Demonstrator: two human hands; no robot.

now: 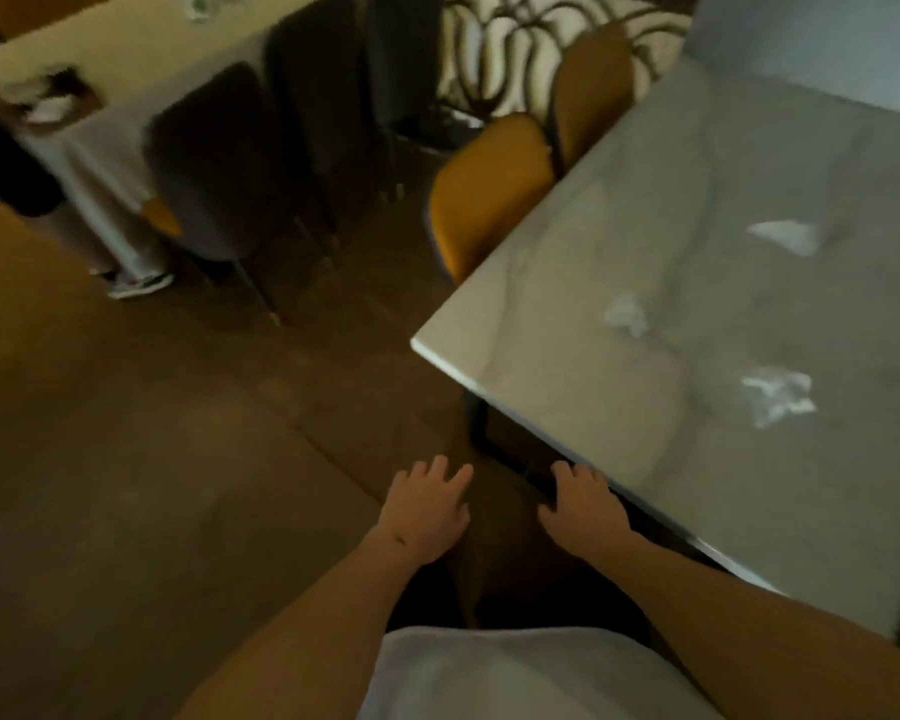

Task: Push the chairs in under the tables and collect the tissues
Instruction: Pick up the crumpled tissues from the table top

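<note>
While our left hand (427, 506) and right hand (583, 504) hover empty with fingers spread just off the table (567, 283) corner, we judge chair-pushing is in hand, and next we must reach the three tissues (627, 314) lying on the table.

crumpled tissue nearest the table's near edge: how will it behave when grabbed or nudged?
The crumpled tissue looks thin and creased, so it is probably floppy and will likely collapse under fingers rather than hold shape. It seems very light, so a nudge may slide it across the glossy table. Rolling looks unlikely given its irregular shape. Blur hides finer detail.
</note>
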